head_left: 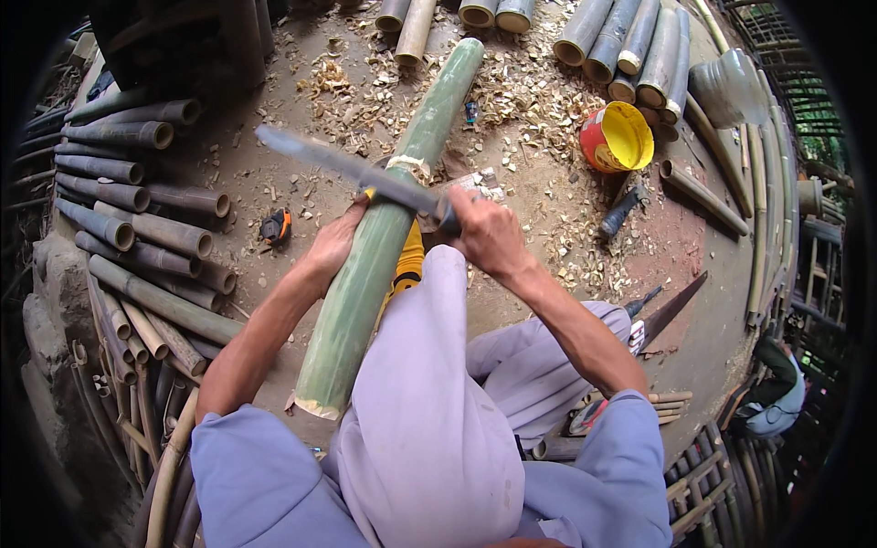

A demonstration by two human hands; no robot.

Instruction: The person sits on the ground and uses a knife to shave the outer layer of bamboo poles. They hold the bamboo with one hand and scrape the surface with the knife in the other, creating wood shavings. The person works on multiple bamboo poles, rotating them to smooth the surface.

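Observation:
A thick green bamboo pole (361, 292) slants away from me beside my raised knee, its near end cut pale. My left hand (340, 239) is closed on the pole's left side, just below a pale, shaved joint ring (408, 166). In my right hand (489, 228) is the dark handle of a large knife, gripped to the right of the pole. The knife blade (333, 164) crosses over the pole close to that ring and points to the far left, slightly blurred. Whether its edge touches the bamboo, I cannot tell.
Cut bamboo lengths (119, 196) are stacked at left, with more (630, 46) at far right. Wood chips (530, 119) litter the ground. Around me are a red-and-yellow bucket (594, 137), a black-and-orange tape measure (274, 226), a dark-handled tool (624, 212) and a saw (674, 310).

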